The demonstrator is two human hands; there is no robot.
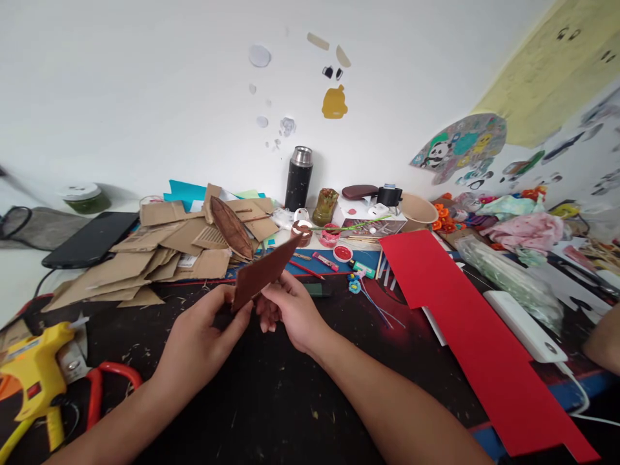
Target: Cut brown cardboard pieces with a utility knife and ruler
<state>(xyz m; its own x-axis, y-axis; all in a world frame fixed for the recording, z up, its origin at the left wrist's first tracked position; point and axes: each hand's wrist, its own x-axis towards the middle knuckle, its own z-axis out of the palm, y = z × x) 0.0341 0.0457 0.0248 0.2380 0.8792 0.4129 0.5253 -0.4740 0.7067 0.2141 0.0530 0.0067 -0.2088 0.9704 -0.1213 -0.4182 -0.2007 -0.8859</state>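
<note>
A flat brown cardboard piece (264, 270) is held up above the dark table (271, 400) by both my hands. My left hand (198, 345) pinches its lower left corner with thumb and fingers closed. My right hand (290, 310) grips its lower edge from the right, fingers curled under it. The piece tilts upward to the right.
A heap of cardboard scraps (159, 255) with a brown leaf-shaped piece (231, 226) lies behind. A yellow glue gun (33, 381) and red-handled scissors (109, 381) sit at left, a red sheet (465, 323) at right. A black flask (298, 177), a tablet (92, 239) and craft clutter line the wall.
</note>
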